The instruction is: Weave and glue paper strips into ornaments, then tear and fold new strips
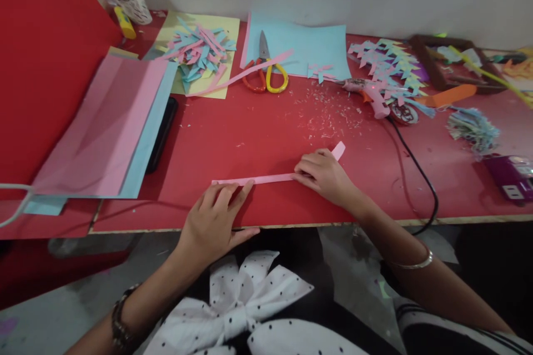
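A narrow pink paper strip (272, 178) lies across the red table near its front edge. My left hand (212, 216) rests over the strip's left part, fingertips pressing it down and thumb stretched out apart at the table edge. Around the strip's right part, the fingers of my right hand (320, 175) are closed. Beyond that hand, the strip's right end sticks up at a slant. Another long pink strip runs beside the scissors (265, 66), which have red and yellow handles and lie at the back.
Cut pink and blue paper pieces (200, 52) are heaped on a yellow sheet. Pink and blue sheets (100, 127) partly cover a black phone (163, 136) at left. A pink glue gun (370, 94) trails a black cord on the right. A purple box (508, 177) sits at far right.
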`<state>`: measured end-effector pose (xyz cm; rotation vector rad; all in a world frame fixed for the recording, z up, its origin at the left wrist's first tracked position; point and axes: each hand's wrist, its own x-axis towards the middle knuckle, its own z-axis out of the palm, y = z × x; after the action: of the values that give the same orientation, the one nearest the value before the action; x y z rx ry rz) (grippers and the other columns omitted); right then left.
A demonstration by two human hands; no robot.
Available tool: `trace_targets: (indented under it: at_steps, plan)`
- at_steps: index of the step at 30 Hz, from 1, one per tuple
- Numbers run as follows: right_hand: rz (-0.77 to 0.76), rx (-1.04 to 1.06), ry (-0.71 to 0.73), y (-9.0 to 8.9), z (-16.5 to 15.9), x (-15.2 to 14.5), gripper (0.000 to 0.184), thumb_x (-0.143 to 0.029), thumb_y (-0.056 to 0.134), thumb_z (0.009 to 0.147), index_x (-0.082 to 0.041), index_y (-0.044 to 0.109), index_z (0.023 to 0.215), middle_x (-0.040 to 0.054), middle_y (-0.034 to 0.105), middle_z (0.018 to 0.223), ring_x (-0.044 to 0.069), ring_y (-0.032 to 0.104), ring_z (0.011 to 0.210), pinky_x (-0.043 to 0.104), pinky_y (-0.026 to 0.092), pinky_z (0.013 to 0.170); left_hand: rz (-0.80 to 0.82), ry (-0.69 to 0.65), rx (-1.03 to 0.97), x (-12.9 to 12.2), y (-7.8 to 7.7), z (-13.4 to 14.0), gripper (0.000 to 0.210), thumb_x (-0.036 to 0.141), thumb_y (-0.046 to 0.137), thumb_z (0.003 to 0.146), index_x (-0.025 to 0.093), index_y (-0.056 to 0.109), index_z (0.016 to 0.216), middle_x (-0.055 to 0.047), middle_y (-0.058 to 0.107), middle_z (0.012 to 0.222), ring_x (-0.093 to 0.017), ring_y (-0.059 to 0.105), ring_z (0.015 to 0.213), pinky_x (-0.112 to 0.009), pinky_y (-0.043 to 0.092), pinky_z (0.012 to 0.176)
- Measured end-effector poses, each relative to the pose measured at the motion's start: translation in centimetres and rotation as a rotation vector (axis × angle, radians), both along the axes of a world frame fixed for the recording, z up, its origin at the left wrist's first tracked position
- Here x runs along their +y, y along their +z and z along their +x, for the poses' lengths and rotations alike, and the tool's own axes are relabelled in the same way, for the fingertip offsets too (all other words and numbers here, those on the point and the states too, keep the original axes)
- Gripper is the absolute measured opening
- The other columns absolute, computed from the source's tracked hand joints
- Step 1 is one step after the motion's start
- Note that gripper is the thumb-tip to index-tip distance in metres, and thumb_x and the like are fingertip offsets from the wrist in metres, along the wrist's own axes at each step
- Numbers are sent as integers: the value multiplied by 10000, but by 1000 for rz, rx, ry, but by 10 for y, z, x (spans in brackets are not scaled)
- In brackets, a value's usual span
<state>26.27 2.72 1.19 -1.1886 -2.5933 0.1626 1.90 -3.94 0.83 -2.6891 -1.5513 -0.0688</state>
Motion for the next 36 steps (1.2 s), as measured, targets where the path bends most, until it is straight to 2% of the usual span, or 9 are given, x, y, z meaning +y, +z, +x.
trace_targets:
  at_steps: [5,10,15,22,26,29,32,36]
  plan:
    - [-18,45,-50,1,17,-3,315,-329,368,886,-185,514,647,-19,545,608,107,469,594,274,280,720,53,-38,-6,1,0,2,681,607,368,774,142,426,1269,-118,543,979,-258,467,969,-349,413,814]
    - [-3,46,-180,2,30,-11,321,-339,378,880,-196,531,636,-28,555,597,108,492,600,336,229,807,20,-45,-28,2,0,-1,656,601,322,792,138,456,1238,-134,517,1082,-271,463,998,-381,428,822]
    - [21,62,-273,1,44,-16,332,-371,370,877,-206,547,649,-18,580,610,123,515,614,359,224,803,63,-59,-74,2,0,-1,632,570,325,807,130,440,1246,-129,527,1030,-267,470,985,-377,446,812]
    - [-3,112,-292,0,61,-16,312,-389,405,858,-203,550,653,-5,597,631,136,526,629,331,263,741,108,-89,-79,5,2,-5,596,552,316,822,140,454,1230,-124,543,979,-243,493,924,-343,469,721]
    - [14,64,-273,5,47,-24,265,-344,428,856,-206,563,675,-12,612,678,134,543,684,351,231,813,129,-96,-46,8,7,-20,543,517,273,848,153,517,1167,-125,563,952,-242,519,874,-336,462,643]
    - [71,-16,-245,9,25,-32,225,-261,409,867,-206,584,736,-1,630,758,138,548,731,365,208,851,139,-92,-65,13,10,-26,476,476,296,857,167,563,1102,-115,579,932,-236,531,866,-341,455,671]
    - [104,-69,-166,10,-1,-35,208,-201,401,862,-190,601,806,21,638,830,137,535,746,327,253,825,132,-88,-124,19,9,-17,380,399,354,862,173,576,1071,-96,593,918,-214,544,858,-325,447,715]
    - [76,-78,-91,6,-31,-33,198,-198,424,854,-172,613,803,36,625,819,140,506,731,263,309,688,89,-100,-186,31,3,6,285,272,364,871,200,591,1029,-63,610,893,-184,552,806,-296,436,687]
